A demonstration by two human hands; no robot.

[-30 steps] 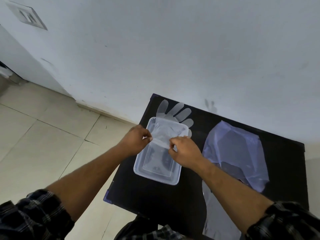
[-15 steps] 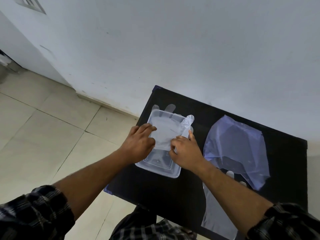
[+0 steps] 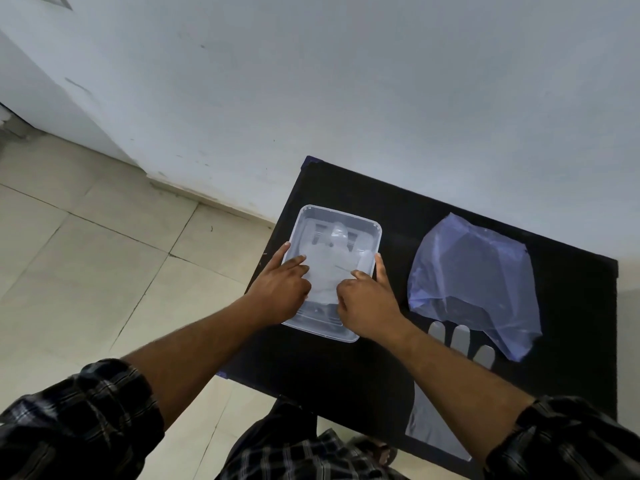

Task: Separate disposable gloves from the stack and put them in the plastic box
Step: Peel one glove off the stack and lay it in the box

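Observation:
A clear plastic box (image 3: 360, 226) stands on the left part of a black table (image 3: 398, 368). A translucent disposable glove (image 3: 329, 261) lies folded inside it. My left hand (image 3: 282, 289) rests over the box's left side, fingertips pressing on the glove. My right hand (image 3: 369, 299) presses the glove from the right, its index finger along the box's right rim. The stack of gloves (image 3: 460, 339) lies at the right, only a few fingertips and its cuff end (image 3: 426, 431) showing; my right forearm hides part of it.
A bluish plastic bag (image 3: 474, 275) lies crumpled over the far end of the glove stack. A white wall runs right behind the table. Tiled floor (image 3: 86, 258) lies to the left, below the table's left edge.
The glove, held stretched over the box with its fingers hanging past the far rim, has been folded and pushed down inside. Both hands went from pinching it to pressing on it.

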